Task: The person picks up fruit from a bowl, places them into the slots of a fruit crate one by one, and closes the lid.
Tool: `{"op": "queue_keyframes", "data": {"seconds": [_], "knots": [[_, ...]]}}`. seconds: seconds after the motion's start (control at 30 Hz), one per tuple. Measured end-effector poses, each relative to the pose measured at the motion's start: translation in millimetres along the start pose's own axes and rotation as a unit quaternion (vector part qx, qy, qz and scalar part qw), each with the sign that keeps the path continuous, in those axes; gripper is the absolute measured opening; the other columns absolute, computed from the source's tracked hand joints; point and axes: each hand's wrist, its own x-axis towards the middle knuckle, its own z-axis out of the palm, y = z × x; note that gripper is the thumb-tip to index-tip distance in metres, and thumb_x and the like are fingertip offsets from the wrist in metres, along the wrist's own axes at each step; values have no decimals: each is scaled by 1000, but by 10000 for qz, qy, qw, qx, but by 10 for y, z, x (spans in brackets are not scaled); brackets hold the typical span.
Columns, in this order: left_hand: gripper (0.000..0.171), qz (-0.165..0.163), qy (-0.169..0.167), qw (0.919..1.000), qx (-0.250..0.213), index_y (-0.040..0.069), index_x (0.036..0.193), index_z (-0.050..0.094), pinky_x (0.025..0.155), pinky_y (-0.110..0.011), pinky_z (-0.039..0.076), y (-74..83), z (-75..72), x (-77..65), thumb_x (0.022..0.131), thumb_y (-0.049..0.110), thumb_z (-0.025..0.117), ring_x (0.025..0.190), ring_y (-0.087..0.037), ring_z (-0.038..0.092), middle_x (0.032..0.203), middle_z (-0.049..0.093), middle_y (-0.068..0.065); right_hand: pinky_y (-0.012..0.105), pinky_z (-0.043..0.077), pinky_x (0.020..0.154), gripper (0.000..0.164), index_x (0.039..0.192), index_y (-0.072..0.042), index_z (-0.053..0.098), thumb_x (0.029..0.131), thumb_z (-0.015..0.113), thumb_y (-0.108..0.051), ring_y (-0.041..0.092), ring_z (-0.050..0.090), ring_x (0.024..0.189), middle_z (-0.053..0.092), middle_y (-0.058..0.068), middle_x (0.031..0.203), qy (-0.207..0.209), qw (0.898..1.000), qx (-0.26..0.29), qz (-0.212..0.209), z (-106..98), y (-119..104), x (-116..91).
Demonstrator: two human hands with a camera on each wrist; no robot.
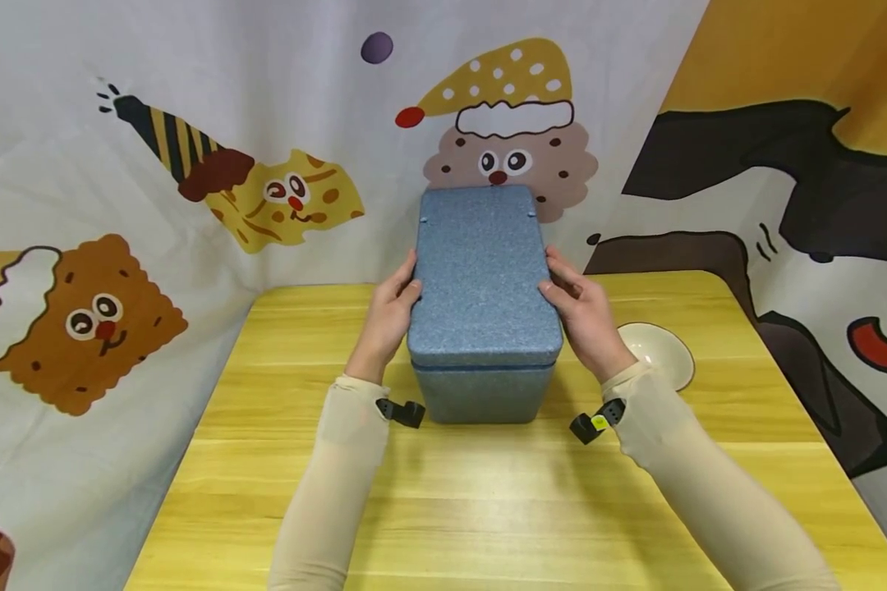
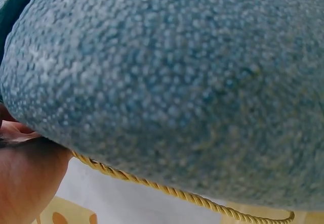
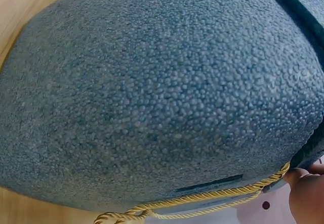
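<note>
A blue foam box [image 1: 480, 394] stands on the yellow wooden table [image 1: 488, 492], with its blue foam lid [image 1: 482, 275] sitting on top. My left hand [image 1: 393, 308] grips the lid's left edge, thumb on the top. On the opposite side my right hand [image 1: 580, 308] holds the right edge the same way. The foam surface [image 2: 177, 82] fills the left wrist view, with part of my left hand [image 2: 25, 178] at the lower left. In the right wrist view the foam [image 3: 152, 92] also fills the frame, and a fingertip [image 3: 306, 193] shows at the lower right.
A white bowl [image 1: 661, 349] sits on the table just right of my right wrist. A twisted gold cord [image 2: 167, 191] runs along the box edge, and the gold cord [image 3: 202, 198] shows from the other wrist too. Cartoon-printed cloth [image 1: 118, 205] walls the table on three sides.
</note>
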Motion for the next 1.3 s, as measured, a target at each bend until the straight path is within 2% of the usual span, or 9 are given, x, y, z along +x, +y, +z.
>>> {"op": "queue_keyframes", "data": {"seconds": [0.2, 0.43, 0.7, 0.87, 1.07, 1.2, 1.23, 1.3], "knots": [[50, 66, 160, 9998, -75, 2, 153, 25, 113, -29, 18, -10, -14, -16, 105, 6, 39, 145, -13, 18, 160, 22, -7, 28, 28, 109, 56, 149, 9, 28, 101, 52, -5, 21, 21, 145, 23, 13, 160, 36, 9998, -173, 21, 28, 5, 16], [50, 77, 256, 9994, -204, 5, 153, 28, 112, -27, 20, -57, -14, -40, 105, 6, 41, 144, -11, 20, 158, 25, -2, 28, 28, 109, 54, 149, 8, 30, 101, 51, -3, 20, 23, 145, 26, 13, 159, 124, 9998, -162, 7, 34, 43, 10], [49, 204, 250, 9987, 398, 1, 152, 29, 112, -33, 22, -63, -4, -65, 105, 8, 40, 144, -16, 22, 159, 25, -8, 28, 30, 108, 54, 147, 9, 32, 99, 53, -3, 22, 25, 144, 29, 15, 157, 202, 9997, -127, -30, 24, 61, -7], [49, 209, 254, 9987, 387, 1, 152, 29, 112, -34, 24, -76, -8, -84, 105, 7, 41, 144, -17, 22, 159, 25, -11, 27, 32, 106, 53, 147, 9, 33, 99, 54, -3, 22, 27, 143, 30, 14, 157, 218, 9997, -73, -54, 23, 91, -20], [49, 177, 333, 9983, 449, 2, 152, 30, 111, -33, 25, -87, 9, -97, 105, 7, 41, 143, -15, 25, 158, 26, -7, 26, 34, 105, 55, 147, 9, 33, 99, 55, -5, 23, 27, 143, 28, 16, 157, 194, 9997, -110, -47, 18, 111, -34], [52, -49, 275, 9989, 386, 4, 154, 27, 111, -33, 25, -112, -9, -102, 106, 19, 42, 142, -15, 25, 158, 26, -6, 29, 32, 107, 57, 149, 7, 32, 101, 55, -13, 25, 27, 143, 27, 15, 158, 186, 9996, -137, 133, -36, 87, -47], [54, -126, 317, 9986, 407, 6, 155, 26, 111, -33, 25, -129, -35, -111, 106, 24, 42, 142, -16, 26, 159, 26, -5, 29, 32, 107, 58, 150, 5, 32, 101, 54, -17, 25, 27, 143, 27, 14, 158, 202, 9992, -285, 186, -62, 66, -60], [60, -210, 419, 9972, 576, 9, 156, 25, 111, -34, 25, -161, -127, -150, 106, 36, 41, 142, -17, 26, 159, 26, -6, 33, 30, 109, 60, 152, 0, 32, 102, 53, -25, 25, 28, 143, 28, 12, 158, 214, 9951, -926, 256, -149, -2, -99]]}}
